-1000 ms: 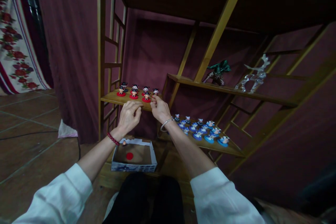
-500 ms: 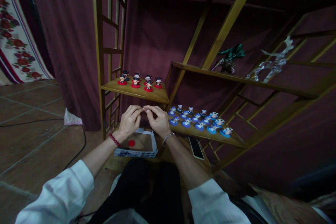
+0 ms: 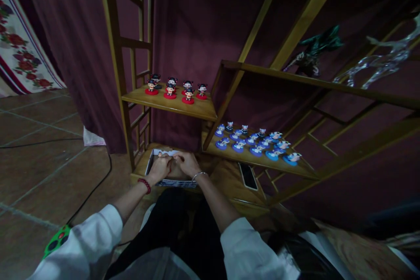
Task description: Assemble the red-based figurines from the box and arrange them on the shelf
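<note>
My left hand (image 3: 160,169) is low over an open shallow cardboard box (image 3: 177,182), its fingers curled closed. Just beyond its knuckles a tiny pale figurine head (image 3: 160,154) shows; whether the hand holds it or it lies in the box I cannot tell. My right hand (image 3: 188,164) is beside it above the box, thumb and fingers pinched together towards the left hand. Whatever the pinch holds is too small to make out. My hands hide much of the box floor.
Red-based figurines (image 3: 169,91) stand on the upper left shelf (image 3: 170,107). Several blue and purple figurines (image 3: 239,145) fill the lower right shelf. A phone (image 3: 248,176) lies right of the box. Above are a green-and-dark statuette (image 3: 313,52) and a clear deer ornament (image 3: 380,61).
Both hands have come down from above the box to its inside or just over it, drawing slightly apart. The red disc seen in the box is now hidden. The view has shifted.
</note>
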`<state>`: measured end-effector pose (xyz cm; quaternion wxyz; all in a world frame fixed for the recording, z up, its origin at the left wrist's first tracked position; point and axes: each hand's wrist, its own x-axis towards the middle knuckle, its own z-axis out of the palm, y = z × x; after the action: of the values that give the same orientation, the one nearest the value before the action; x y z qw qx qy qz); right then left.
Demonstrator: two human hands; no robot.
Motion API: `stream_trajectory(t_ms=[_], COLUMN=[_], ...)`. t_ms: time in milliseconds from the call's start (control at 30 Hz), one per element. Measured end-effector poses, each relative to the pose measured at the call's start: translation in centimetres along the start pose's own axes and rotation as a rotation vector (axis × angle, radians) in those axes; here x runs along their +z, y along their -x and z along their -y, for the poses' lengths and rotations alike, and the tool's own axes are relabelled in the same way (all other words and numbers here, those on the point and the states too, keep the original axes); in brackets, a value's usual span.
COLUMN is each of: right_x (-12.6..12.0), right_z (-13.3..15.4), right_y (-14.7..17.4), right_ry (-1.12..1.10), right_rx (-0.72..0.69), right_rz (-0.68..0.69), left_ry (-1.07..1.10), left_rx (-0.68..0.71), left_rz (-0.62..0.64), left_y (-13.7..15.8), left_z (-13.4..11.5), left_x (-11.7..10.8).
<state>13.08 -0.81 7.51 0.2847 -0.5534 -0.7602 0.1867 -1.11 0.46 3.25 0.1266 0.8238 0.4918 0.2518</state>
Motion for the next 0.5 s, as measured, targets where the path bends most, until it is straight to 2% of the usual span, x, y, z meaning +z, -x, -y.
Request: stream_trajectory(t_ms=[100, 167, 267, 367, 500], right_x=[1.9, 3.4, 5.6, 7.4, 9.2], right_z=[-1.0, -1.8, -3.4, -4.9, -6.3], right_y=[0.2, 0.1, -0.1, -0.5, -1.0], right_ry=[0.027, 0.02, 0.029, 0.093, 0.104], right_rx=[0.081, 0.11, 0.161, 0.126, 0.121], right_rz=[0.109, 0.177, 0.243, 0.294, 0.288], left_ry=[-0.026, -0.057, -0.072, -0.074, -0.066], left_rx=[-0.116, -0.198, -0.248, -0.272, -0.309], left_rz=[0.226, 0.312, 0.351, 0.385, 0.436], left_y=[0.6, 0.9, 1.0, 0.7, 0.0], left_z=[0.8, 1.4, 2.4, 3.5, 4.9], left_x=[1.4, 2.2, 3.1, 3.9, 5.2])
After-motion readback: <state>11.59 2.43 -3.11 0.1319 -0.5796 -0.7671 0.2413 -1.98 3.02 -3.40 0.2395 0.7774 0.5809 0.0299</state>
